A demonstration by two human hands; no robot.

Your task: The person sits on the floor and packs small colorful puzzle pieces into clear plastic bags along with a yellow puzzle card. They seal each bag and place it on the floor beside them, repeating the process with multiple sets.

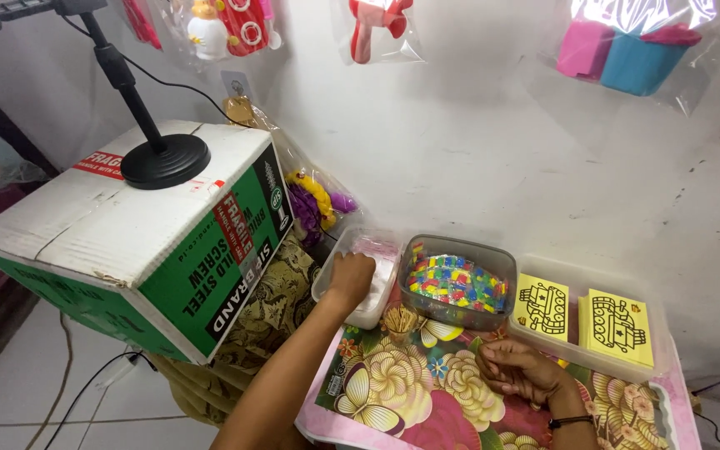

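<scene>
My left hand (pixel 352 277) reaches into a clear plastic tub (pixel 330 275) holding white and pink contents; its fingers are curled down inside, and what they grip is hidden. My right hand (pixel 520 372) rests on the flowered tablecloth (pixel 410 392), fingers loosely curled, and I cannot see anything in it. Between the hands stands a small cup of toothpicks (pixel 400 322). Behind it is a clear tub of colourful small pieces (pixel 457 282).
A clear tray (pixel 577 275) at right holds two stacks of yellow picture cards (pixel 617 325). A green and white cardboard box (pixel 139 242) with a black stand (pixel 164 158) on it is at left. Bagged toys hang on the wall (pixel 493 142).
</scene>
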